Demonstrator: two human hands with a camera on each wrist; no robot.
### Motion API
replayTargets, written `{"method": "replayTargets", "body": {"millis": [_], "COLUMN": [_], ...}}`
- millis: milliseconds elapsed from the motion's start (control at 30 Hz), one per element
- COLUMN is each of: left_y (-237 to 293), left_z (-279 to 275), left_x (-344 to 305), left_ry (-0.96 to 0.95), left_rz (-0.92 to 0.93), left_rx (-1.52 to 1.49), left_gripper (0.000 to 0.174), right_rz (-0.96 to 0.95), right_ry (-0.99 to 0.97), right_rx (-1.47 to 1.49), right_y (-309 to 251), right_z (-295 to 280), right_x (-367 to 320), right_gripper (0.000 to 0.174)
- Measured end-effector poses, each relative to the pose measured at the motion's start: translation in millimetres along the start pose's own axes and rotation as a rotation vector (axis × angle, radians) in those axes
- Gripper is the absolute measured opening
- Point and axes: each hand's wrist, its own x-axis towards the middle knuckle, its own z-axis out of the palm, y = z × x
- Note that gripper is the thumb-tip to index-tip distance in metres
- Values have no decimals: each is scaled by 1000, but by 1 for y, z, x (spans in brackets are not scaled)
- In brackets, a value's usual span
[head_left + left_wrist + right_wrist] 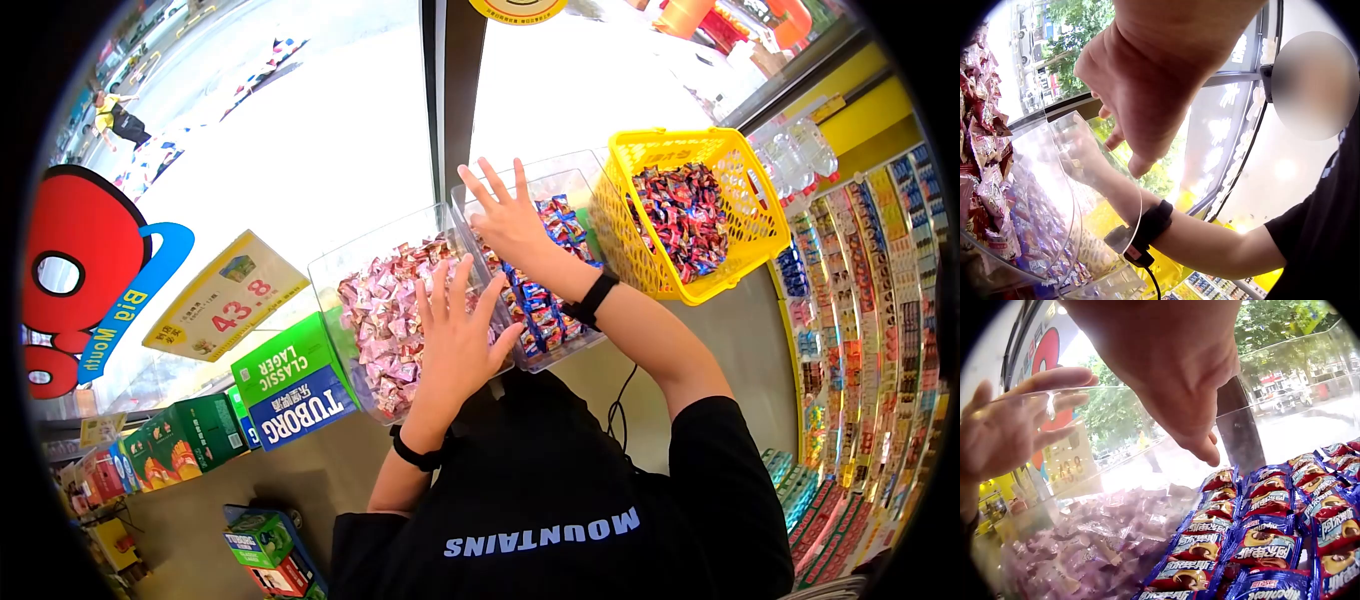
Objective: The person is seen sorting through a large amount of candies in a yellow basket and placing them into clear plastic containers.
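Observation:
My left hand (460, 335) is spread with straight fingers over a clear plastic bin full of pink-wrapped candies (385, 330). Just beyond it, my right hand (512, 225) stretches, fingers apart, over the far end of a second clear bin, which holds blue-and-red wrapped candies (540, 315). In the right wrist view these blue candies (1266, 544) lie in rows, with the right fingertips close above their far end. The left hand (1007, 434) shows there through the clear bin wall. Nothing is held in either hand.
A yellow basket (620, 245) of dark red-wrapped candies (685, 220) stands right of the bins. Left of them are a green-and-blue Tuborg carton (295, 385) and a price sign (225, 300). A window fills the back; stocked shelves (860, 330) line the right.

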Motion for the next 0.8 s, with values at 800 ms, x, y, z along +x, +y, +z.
{"method": "replayTargets", "body": {"millis": [800], "left_y": [113], "left_z": [22], "left_x": [22], "left_ry": [-57], "left_rz": [-18], "left_rx": [117], "left_gripper": [65], "right_rz": [240], "right_ry": [148], "right_rx": [233], "right_y": [57], "right_z": [-187], "right_x": [-209], "right_gripper": [33]}}
